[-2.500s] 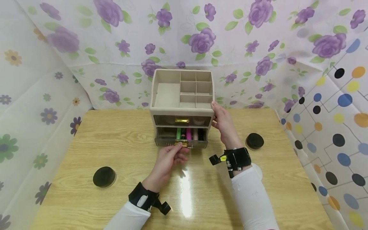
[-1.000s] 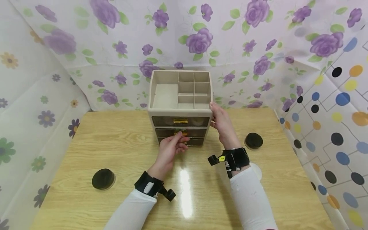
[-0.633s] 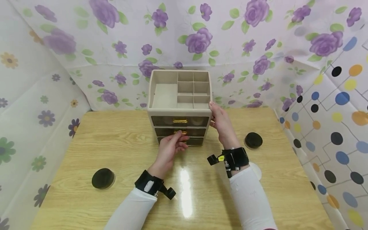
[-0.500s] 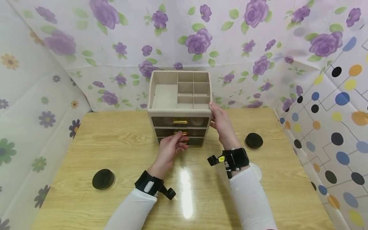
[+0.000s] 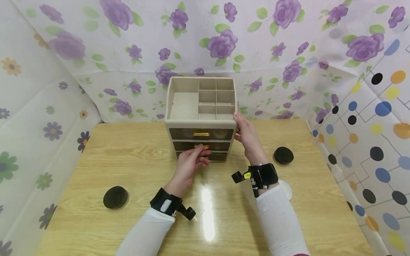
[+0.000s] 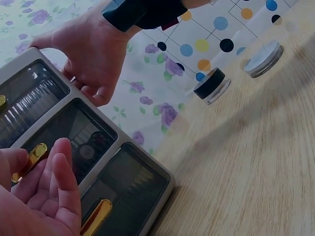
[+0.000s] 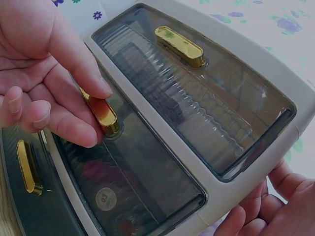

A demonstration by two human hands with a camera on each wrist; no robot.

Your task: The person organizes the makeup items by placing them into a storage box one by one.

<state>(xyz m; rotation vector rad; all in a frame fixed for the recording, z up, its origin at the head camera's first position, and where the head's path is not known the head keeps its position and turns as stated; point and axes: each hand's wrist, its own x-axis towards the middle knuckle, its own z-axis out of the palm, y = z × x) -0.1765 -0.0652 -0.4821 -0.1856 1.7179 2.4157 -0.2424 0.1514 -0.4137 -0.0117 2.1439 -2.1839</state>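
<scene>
A beige desktop drawer organizer point(image 5: 201, 124) with three smoky see-through drawers stands at the back of the table. All three drawers sit closed. My left hand point(image 5: 186, 166) pinches the gold handle point(image 7: 109, 122) of the middle drawer point(image 7: 147, 172) between thumb and index finger, the other fingers loosely bent below. My right hand point(image 5: 248, 138) holds the organizer's right side, thumb at the upper edge and fingers bent against the wall, as the left wrist view shows. Dark contents and a round "03" label show through the middle drawer's front. Clear ridged items lie inside the top drawer point(image 7: 197, 113).
A black-lidded round jar point(image 5: 116, 197) stands at the left of the table point(image 5: 144, 149), another black-lidded jar point(image 5: 283, 155) at the right. A white-lidded jar point(image 6: 264, 58) is partly behind my right forearm. Patterned cloth point(image 5: 221, 46) walls the back and both sides.
The middle drawer, pulled out 2.5 seconds ago with colourful pen-like items showing, is now pushed in. My left hand moved forward with its handle; over the last second both hands stay still.
</scene>
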